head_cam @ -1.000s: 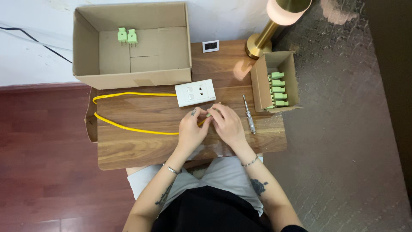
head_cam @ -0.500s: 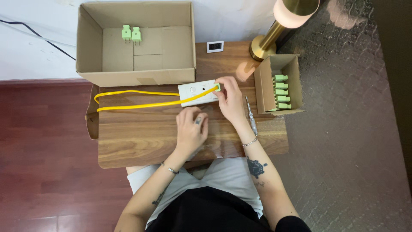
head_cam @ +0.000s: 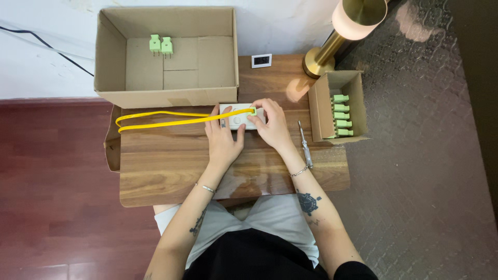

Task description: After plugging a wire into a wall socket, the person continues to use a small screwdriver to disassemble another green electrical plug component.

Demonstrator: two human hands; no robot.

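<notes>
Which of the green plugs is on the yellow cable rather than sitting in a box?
The green plug at the right hand, pressed onto the white socket; the others sit loose in the two cardboard boxes.

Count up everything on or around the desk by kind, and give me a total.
Green plugs: 8, that is 2 in the big cardboard box, 5 in the small cardboard box, 1 at the white socket block under the right hand
Cardboard boxes: 2
Yellow cable: 1
White socket block: 1
Screwdriver: 1
Lamp: 1
Small display: 1
Total: 15
</notes>
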